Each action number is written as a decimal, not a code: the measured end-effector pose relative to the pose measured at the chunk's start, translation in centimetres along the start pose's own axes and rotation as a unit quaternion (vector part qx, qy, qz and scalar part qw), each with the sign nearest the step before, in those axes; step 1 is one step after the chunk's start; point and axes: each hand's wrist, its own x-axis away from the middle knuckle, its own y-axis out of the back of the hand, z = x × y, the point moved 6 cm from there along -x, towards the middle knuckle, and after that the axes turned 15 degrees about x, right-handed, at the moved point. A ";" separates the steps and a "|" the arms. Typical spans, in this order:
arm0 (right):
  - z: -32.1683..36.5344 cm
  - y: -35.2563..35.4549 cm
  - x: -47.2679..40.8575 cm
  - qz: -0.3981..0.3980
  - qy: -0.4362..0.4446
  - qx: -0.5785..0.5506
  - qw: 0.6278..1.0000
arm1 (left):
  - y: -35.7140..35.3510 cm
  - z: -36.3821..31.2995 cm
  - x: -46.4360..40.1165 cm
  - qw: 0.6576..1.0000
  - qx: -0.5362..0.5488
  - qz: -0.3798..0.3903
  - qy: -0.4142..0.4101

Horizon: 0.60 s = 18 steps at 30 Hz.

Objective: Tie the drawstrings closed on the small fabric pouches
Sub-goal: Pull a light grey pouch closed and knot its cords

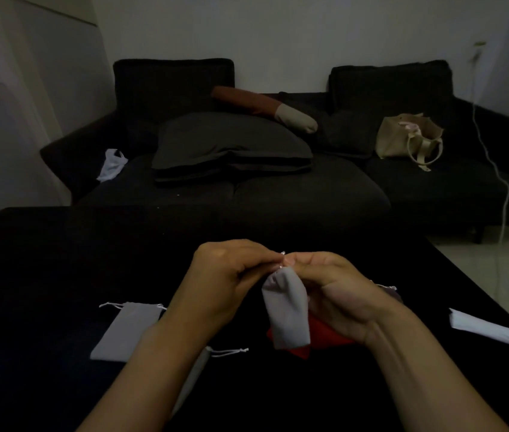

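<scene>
A small grey fabric pouch hangs in the air above the black table, its gathered mouth at the top. My left hand and my right hand meet at that mouth, and both pinch its thin white drawstring. A red pouch lies on the table under my right hand, partly hidden. A flat grey pouch with loose white strings lies at the left. Another grey pouch lies under my left forearm, its string stretching right. One more pouch peeks out behind my right wrist.
A white folded item lies near the table's right edge. Behind the table stands a dark sofa with a grey cushion, a beige bag and a white plastic bag. A white cable hangs down at the right.
</scene>
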 end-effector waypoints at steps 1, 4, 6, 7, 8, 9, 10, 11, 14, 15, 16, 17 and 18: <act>-0.1 0.0 -0.1 -0.001 -0.009 -0.011 1.000 | -0.1 0.1 0.0 1.000 -0.005 0.012 -0.001; -0.7 -0.1 -0.6 -0.031 -0.053 -0.021 0.998 | -0.5 0.2 0.2 0.999 0.010 0.040 0.003; -0.9 -0.2 -0.8 -0.051 -0.054 -0.012 0.997 | -0.8 0.2 0.3 0.999 0.010 0.048 0.006; -1.0 -0.2 -0.9 -0.057 -0.051 -0.014 0.997 | -0.8 0.2 0.4 0.999 0.009 0.047 0.008; -1.1 -0.2 -1.0 -0.060 -0.050 -0.017 0.997 | -0.8 0.2 0.4 0.999 0.011 0.045 0.012; -1.0 -0.2 -0.9 -0.060 -0.049 -0.017 0.997 | -0.8 0.2 0.4 0.999 0.015 0.043 0.016; -1.0 -0.2 -0.9 -0.057 -0.050 -0.015 0.997 | -0.8 0.2 0.4 0.999 0.020 0.043 0.020; -1.0 -0.2 -0.9 -0.056 -0.051 -0.013 0.997 | -0.8 0.3 0.4 0.998 0.026 0.045 0.024; -1.1 -0.2 -1.0 -0.054 -0.051 0.006 0.997 | -1.1 0.6 0.3 0.996 0.028 0.075 0.047; -1.2 -0.2 -1.0 -0.058 -0.051 0.014 0.997 | -1.2 0.8 0.3 0.994 0.024 0.088 0.061; -1.3 -0.2 -1.0 -0.064 -0.054 0.021 0.996 | -1.4 1.1 0.3 0.991 0.023 0.099 0.083; -1.4 -0.1 -1.1 -0.068 -0.057 0.027 0.996 | -1.5 1.5 0.3 0.988 0.026 0.110 0.107; -1.5 -0.1 -1.0 -0.070 -0.062 0.037 0.995 | -1.7 1.7 0.4 0.984 0.029 0.121 0.127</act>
